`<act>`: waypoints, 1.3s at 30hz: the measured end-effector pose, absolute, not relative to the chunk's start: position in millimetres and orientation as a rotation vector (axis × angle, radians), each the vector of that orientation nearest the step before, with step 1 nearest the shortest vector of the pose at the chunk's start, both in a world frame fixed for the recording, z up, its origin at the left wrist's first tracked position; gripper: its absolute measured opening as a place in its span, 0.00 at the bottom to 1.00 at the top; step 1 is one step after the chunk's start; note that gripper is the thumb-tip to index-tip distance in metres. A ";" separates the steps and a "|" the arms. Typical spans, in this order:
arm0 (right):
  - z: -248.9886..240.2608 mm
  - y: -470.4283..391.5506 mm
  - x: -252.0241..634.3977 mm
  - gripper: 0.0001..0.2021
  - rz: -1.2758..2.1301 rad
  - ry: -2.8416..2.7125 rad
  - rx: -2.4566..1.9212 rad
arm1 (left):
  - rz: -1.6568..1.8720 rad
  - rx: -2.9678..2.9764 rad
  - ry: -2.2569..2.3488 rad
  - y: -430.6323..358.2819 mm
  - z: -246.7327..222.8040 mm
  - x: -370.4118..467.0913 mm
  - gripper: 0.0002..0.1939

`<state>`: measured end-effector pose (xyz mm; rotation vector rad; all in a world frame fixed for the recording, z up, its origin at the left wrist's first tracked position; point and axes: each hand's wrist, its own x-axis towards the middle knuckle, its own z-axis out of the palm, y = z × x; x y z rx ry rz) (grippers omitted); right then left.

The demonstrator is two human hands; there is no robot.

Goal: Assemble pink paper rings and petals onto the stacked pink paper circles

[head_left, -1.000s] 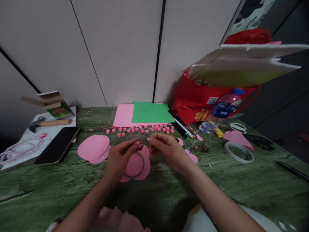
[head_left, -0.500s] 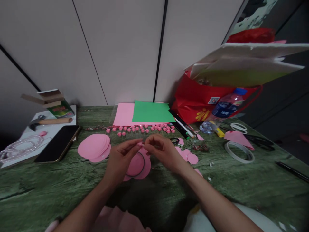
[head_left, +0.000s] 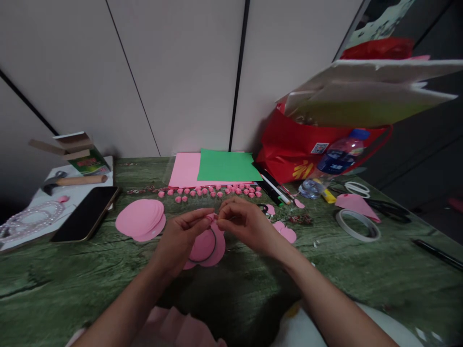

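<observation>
Between the fingertips of my left hand (head_left: 179, 241) is a small pink paper piece (head_left: 211, 218), partly hidden by the fingers. My right hand (head_left: 248, 225) is closed in a pinch at the piece's right edge; what lies inside its fingers is hard to see. Just below the hands, pink paper rounds (head_left: 217, 253) lie on the table with a thin dark ring outlined on them. Behind the hands sit rows of small rolled pink paper buds (head_left: 198, 193). Several small pink discs (head_left: 288, 235) lie right of my right hand.
A stack of large pink rounds (head_left: 139, 217) and a phone (head_left: 87, 214) lie left, near a hammer (head_left: 81, 180). Green paper (head_left: 227, 166) lies at the back. Right are a water bottle (head_left: 334, 164), a red bag (head_left: 278, 144), a tape roll (head_left: 358, 225) and scissors (head_left: 388, 208).
My right hand has turned slightly and its fingers have shifted at the pink piece. My left hand keeps its pinch. The whole view has moved a little.
</observation>
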<state>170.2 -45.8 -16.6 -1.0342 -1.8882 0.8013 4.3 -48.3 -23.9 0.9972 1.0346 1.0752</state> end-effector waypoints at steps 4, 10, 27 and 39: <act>-16.1 -46.8 171.8 0.03 0.757 -1.911 -1.018 | 1.043 0.957 1.009 -49.2 -22.1 4.4 0.15; -17.9 -47.0 173.4 0.03 0.719 -1.952 -0.989 | 1.021 0.953 0.982 -48.7 -25.2 3.9 0.14; -20.4 -43.2 162.7 0.14 1.410 -1.301 -0.989 | 1.185 1.023 1.094 -54.3 -21.7 11.6 0.16; -18.7 -50.0 153.9 0.05 1.192 -1.331 -0.914 | 1.264 1.291 1.097 -56.1 -19.5 10.6 0.10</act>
